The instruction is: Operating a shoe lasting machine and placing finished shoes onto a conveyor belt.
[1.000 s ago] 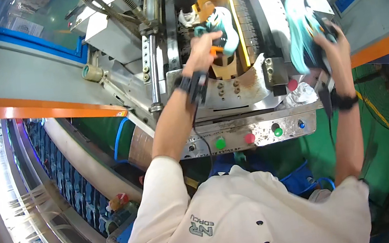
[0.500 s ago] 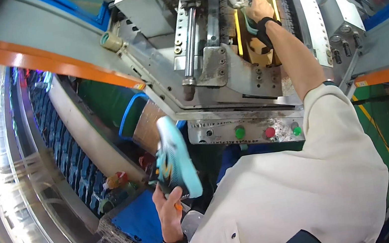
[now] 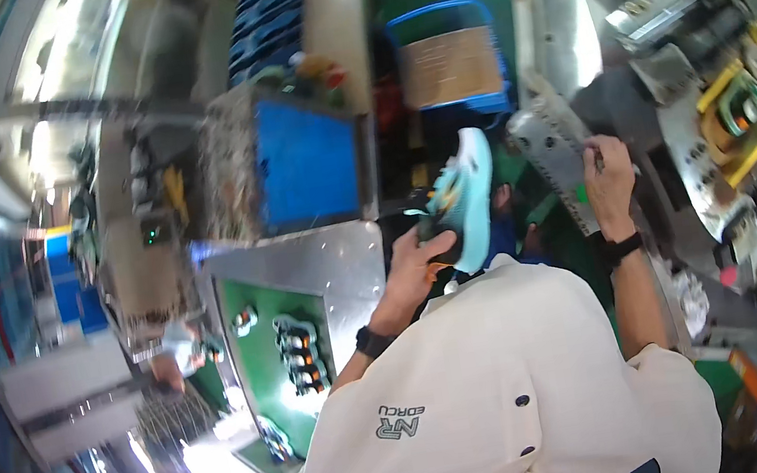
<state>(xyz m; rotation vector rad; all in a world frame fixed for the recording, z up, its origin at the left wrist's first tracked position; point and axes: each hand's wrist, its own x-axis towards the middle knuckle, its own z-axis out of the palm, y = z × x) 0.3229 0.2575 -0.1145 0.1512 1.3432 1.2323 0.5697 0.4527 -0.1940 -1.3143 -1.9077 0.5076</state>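
I have the light-blue shoe (image 3: pixel 463 199) gripped in my left hand (image 3: pixel 417 265), fingers wrapped round its upper, held above the green-topped table (image 3: pixel 252 339) – a carrying step, I judge. My right hand (image 3: pixel 606 173) rests curled on the metal machine edge (image 3: pixel 550 152); whether it pinches anything, I cannot tell.

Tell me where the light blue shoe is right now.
In the head view, the light blue shoe with a pale sole sits just above centre, gripped by the left hand, below the cardboard box in the blue frame.
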